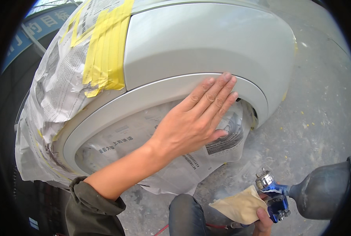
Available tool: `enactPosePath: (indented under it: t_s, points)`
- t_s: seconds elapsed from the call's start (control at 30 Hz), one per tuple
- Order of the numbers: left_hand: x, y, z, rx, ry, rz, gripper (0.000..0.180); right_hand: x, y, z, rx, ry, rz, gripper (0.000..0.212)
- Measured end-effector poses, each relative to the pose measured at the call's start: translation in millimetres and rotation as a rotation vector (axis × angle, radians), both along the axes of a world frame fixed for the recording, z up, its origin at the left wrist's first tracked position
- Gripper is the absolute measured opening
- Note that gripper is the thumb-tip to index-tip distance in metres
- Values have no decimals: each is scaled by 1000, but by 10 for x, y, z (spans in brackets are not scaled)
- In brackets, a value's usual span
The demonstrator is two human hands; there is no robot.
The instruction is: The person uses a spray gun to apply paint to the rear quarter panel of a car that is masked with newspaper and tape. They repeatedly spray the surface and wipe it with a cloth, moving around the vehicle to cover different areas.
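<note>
My left hand (193, 120) reaches across a car's silver-grey wheel arch trim (159, 90), fingers stretched out and lying flat along it, holding nothing. Above the trim curves a smooth silver-grey body panel (207, 37). Low on the right, my right hand (264, 221) grips a blue spray gun (277, 204) with a metal nozzle and a large dark grey cup. Between this hand and the gun hangs a pale yellow cloth (238, 206). The cloth and the gun hide part of the right hand's fingers.
Printed masking paper (51, 102) covers the car on the left, with yellow masking tape (108, 49) along the panel edge. More paper (132, 129) fills the wheel opening. A red hose (161, 230) runs low past my knee (186, 214). Grey concrete floor (313, 90) extends right.
</note>
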State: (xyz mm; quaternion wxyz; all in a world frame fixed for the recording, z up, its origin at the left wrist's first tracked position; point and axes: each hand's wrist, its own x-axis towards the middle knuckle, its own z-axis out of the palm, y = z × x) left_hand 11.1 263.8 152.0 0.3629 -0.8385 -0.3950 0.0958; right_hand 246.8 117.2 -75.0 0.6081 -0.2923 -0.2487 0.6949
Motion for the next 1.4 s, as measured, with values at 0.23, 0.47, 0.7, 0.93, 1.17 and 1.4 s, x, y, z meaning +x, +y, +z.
enactPosePath:
  t_s: [0.23,0.47,0.7,0.93,1.17,1.4]
  points:
    - [-245,-319,276,83,82,106,73,-46,-1,-49,20,-37,-53,100]
    - [-641,-786,405,226,83,248,72,-72,-14,-68,2,-62,-12,91]
    - [-845,-995,284,331,17,285,72,-55,-56,-84,0,-97,25,81]
    - [-457,-593,156,189,-52,192,77,-65,-56,-92,13,-136,54,72]
    - [-208,-229,24,84,-156,8,76,-59,-61,-105,26,-170,75,64]
    - [-449,-601,268,181,-37,174,74,-28,-26,-116,47,-202,66,55]
